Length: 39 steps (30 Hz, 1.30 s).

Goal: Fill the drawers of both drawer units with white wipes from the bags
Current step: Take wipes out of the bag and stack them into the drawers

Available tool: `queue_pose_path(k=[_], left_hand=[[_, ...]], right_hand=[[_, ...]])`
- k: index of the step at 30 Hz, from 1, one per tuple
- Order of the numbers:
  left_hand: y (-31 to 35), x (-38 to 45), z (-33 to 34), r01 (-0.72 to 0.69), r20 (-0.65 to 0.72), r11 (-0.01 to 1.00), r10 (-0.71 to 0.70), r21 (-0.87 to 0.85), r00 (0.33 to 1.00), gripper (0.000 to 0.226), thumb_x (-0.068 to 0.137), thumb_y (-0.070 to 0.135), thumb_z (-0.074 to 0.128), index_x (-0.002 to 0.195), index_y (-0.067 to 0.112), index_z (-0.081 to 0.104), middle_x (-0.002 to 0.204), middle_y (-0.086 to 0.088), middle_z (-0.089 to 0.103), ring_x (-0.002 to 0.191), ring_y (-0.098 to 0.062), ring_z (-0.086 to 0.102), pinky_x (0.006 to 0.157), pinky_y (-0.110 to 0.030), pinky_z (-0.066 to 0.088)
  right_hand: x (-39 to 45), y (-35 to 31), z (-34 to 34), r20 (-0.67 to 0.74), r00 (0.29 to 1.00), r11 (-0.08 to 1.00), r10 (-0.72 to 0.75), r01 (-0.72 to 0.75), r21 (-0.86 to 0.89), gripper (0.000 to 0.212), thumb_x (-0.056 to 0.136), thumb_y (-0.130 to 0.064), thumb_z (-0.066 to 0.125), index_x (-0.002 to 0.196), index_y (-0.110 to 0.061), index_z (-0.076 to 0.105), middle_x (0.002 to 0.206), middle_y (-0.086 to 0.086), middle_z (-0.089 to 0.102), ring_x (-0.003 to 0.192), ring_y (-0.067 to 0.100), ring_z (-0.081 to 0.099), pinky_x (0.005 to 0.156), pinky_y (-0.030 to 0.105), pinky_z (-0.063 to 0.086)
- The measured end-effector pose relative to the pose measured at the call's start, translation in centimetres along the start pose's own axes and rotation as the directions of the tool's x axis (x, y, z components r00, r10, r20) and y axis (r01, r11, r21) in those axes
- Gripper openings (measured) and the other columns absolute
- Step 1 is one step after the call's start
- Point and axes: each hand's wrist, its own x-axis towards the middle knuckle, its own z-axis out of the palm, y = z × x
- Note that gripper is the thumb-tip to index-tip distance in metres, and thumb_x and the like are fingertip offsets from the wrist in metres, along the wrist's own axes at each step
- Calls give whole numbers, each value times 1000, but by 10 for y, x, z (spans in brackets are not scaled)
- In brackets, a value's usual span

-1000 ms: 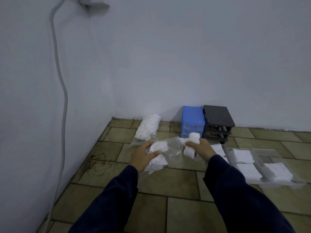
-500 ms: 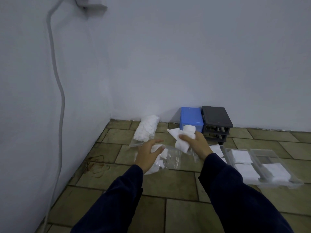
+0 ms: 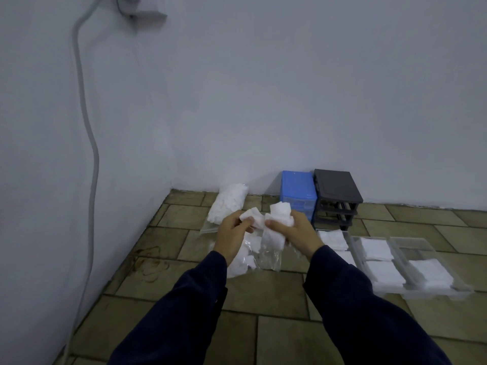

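Full bag (image 3: 228,206) and pulled-out drawers (image 3: 411,262) flank both hands, seemingly untouched.

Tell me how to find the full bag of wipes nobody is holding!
Look where the two walls meet at the floor corner. Left of the blue drawer unit, against the back wall, lies the full bag of wipes. It is plump and untouched, unlike the flatter bag below the hands.

glossy clear plastic bag (image 3: 266,255) (crinkled); soft matt wipes (image 3: 280,210).
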Motion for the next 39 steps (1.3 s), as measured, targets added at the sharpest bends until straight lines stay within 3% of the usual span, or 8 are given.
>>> queue_pose_path(k=[6,11,14,17,20,26,35,39], left_hand=[[-2,2,-4,16,17,998,-17,59,1000,13,88,-3,45,81,-7,55,77,-14,51,75,-21,47,67,-26,41],[3,0,-1,53,13,998,-53,-22,999,15,92,3,51,101,1,63,83,-2,62,77,-12,56,68,-18,47],[6,0,0,72,41,997,-70,-42,997,17,93,7,53,105,0,64,88,-4,66,81,-14,61,74,-25,52],[11,-3,0,68,68,996,-65,-52,996,12,92,9,56,93,0,64,76,-2,67,74,-14,62,71,-25,53],[13,-4,1,58,85,997,-54,-55,995,18,94,11,53,96,-1,66,89,-14,66,83,-22,61,81,-37,52],[20,-8,3,61,151,998,-55,-34,987,21,98,12,44,103,8,64,91,-6,66,81,-10,62,70,-16,53],[19,-9,1,62,200,998,-57,-23,978,27,99,11,40,106,0,64,84,-5,67,69,-3,65,63,-14,52],[21,-11,1,72,229,997,-62,-38,971,28,98,7,40,84,13,64,66,7,67,62,-2,64,57,-10,50]], right_hand=[[-1,-3,-5,-18,1000,999,8,-7,41,16,84,-14,66,92,-7,54,82,6,59,73,15,58,52,17,50],[-1,-6,-6,-23,989,953,144,-132,273,17,90,-12,54,103,-5,48,82,7,53,62,10,56,46,17,46],[0,-8,-10,10,995,970,98,-98,221,4,88,-4,52,90,-7,51,76,6,52,61,13,51,45,16,43],[0,-10,-12,47,997,982,60,-67,179,12,83,-2,62,92,-4,55,79,8,60,61,11,60,47,18,48],[1,-9,-13,67,997,995,37,-43,89,16,79,-6,70,87,-5,56,65,3,60,43,4,52,39,16,40],[3,-8,-14,92,996,1000,-9,11,-18,21,77,-12,74,77,-14,53,65,-1,54,52,6,50,44,18,39],[7,-7,-11,44,993,984,-106,111,-136,20,74,-12,77,77,-16,57,75,-1,59,68,9,56,52,9,44],[7,-7,-9,10,991,961,-136,134,-244,23,74,-17,78,70,-23,56,69,-6,56,64,5,53,49,7,41]])
